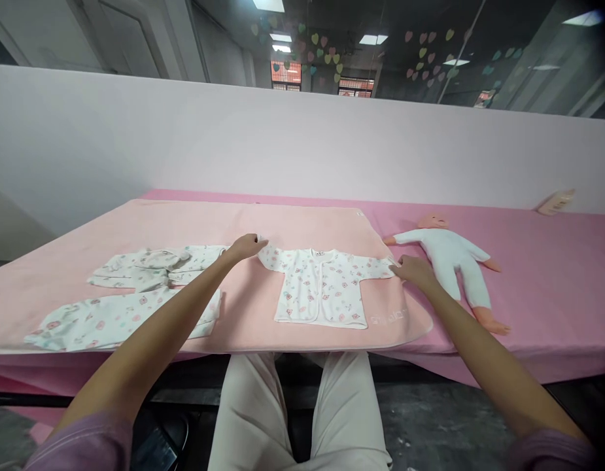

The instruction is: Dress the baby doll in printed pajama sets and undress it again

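A small white baby shirt (322, 288) with a printed pattern lies spread flat on a peach blanket (302, 226). My left hand (250, 246) pinches the cuff of its left-side sleeve, slightly raised at that end. At the opposite cuff, my right hand (414, 270) is closed on the sleeve end. The shirt's front faces up, with its neckline away from me. Left of it, partly behind my left forearm, lie patterned baby trousers (101, 320) and another patterned garment (135, 267) with a bunched part on top.
A doll (449, 252) in a white suit lies on the pink sheet (552, 281) at the right. A beige bottle (556, 202) lies by the white wall (302, 144) at the back right. The table's front edge is just beyond my knees.
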### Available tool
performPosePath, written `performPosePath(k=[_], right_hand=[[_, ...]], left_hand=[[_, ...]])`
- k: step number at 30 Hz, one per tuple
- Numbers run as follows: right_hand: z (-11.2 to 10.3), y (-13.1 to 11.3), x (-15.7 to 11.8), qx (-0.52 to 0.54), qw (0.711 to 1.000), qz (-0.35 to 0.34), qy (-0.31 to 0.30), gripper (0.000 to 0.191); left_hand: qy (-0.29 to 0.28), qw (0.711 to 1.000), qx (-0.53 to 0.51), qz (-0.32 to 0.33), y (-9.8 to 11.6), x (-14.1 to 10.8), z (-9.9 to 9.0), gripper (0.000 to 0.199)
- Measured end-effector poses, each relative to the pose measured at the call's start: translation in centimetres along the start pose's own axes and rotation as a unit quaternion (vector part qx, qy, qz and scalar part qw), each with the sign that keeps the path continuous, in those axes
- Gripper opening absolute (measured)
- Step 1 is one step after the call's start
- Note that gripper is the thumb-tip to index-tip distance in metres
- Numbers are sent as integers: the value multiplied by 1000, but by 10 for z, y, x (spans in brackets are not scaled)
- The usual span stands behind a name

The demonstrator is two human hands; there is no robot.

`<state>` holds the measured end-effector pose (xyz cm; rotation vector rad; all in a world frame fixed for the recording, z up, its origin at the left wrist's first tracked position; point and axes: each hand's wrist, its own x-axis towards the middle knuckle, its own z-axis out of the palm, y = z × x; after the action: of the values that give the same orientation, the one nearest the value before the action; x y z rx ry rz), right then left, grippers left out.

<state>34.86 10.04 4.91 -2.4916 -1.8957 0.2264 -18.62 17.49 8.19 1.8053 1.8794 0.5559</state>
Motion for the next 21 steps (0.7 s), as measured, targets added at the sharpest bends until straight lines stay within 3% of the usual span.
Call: performPosePath(k=[5,9,14,21], right_hand=[[-6,23,-14,91,994,7,-58,51],[0,47,-46,232,967,-33,-101,56],[14,66,-82,258,964,-51,-42,57],[19,95,-89,219,976,-5,-4,45]], left_hand=[[0,1000,9,-12,-1,-1,3,35],[5,1000,16,-8,-9,-1,8,35],[-7,1000,25,-5,-22,5,18,35],[-9,1000,-4,-8,-37,7,20,33]])
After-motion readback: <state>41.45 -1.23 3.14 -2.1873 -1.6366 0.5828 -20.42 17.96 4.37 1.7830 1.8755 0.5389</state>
